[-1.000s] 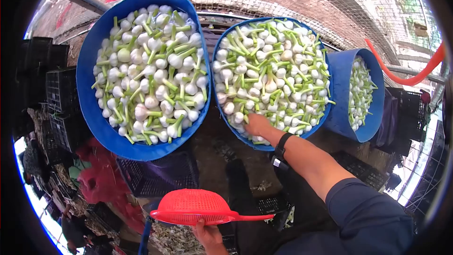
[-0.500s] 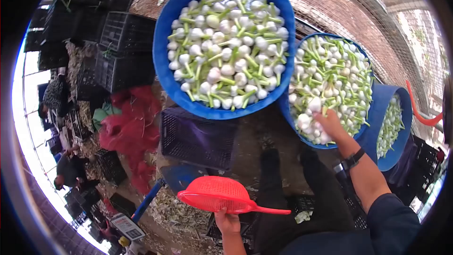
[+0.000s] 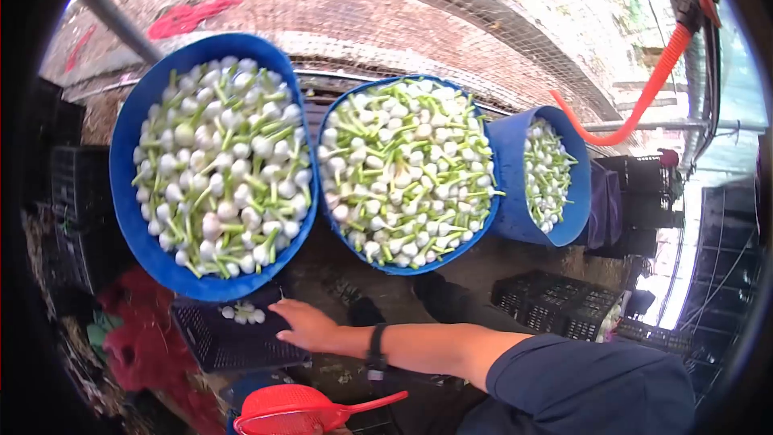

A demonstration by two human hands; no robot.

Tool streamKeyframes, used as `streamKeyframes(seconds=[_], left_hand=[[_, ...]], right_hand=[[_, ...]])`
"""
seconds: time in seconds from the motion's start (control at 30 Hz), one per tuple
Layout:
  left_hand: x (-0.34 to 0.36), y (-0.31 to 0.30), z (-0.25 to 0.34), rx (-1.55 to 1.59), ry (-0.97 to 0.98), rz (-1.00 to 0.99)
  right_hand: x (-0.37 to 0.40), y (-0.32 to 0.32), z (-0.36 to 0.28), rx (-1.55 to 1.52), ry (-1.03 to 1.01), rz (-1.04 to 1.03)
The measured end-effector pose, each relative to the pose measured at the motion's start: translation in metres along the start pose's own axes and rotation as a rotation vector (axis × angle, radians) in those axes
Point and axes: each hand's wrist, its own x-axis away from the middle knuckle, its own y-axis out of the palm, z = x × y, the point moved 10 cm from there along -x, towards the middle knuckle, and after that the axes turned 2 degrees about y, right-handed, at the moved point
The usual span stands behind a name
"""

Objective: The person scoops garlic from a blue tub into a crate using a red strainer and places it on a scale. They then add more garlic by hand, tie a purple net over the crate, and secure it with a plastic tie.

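My right hand [image 3: 304, 325] is open over the right side of a dark purple crate [image 3: 211, 346], its fingers spread. A few white garlic bulbs [image 3: 243, 312] lie in the crate, left of the fingertips. At the bottom edge, my left hand [image 3: 332, 430] is mostly hidden beneath a red plastic strainer [image 3: 291, 409] with a long handle, which it holds. Above stand a large blue tub [image 3: 129, 193] and a second blue tub [image 3: 330, 217], both full of garlic with green stems.
A third blue tub [image 3: 509, 217] of garlic stands at the right. Black crates [image 3: 555, 303] sit near my legs, and more black crates [image 3: 80, 185] are stacked at the left. Red netting [image 3: 149, 338] lies at lower left. An orange hose [image 3: 652, 84] hangs at upper right.
My right hand has left the middle tub with its garlic and moved to the crate, where bulbs now lie; the hand has opened. The view has shifted to the right.
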Motion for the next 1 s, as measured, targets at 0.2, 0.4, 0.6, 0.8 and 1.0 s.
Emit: streamKeyframes(seconds=[0.2,0.4,0.6,0.8,1.0], left_hand=[[-0.004,0.058,-0.029,-0.148,-0.085,-0.141],[-0.005,0.09,-0.066,-0.34,-0.083,-0.167],[0.003,0.12,-0.099,-0.485,-0.046,-0.167],[0.003,0.117,-0.126,-0.708,-0.051,-0.131],[-0.004,0.127,-0.153,-0.663,-0.068,-0.18]], right_hand=[[0.097,-0.253,0.172,-0.225,0.476,0.715],[0.149,-0.385,0.375,-0.106,0.775,1.01],[0.064,-0.336,0.372,-0.139,0.859,0.753],[0.038,-0.313,0.308,-0.154,0.477,0.659],[0.122,-0.486,0.303,0.239,0.317,1.086]])
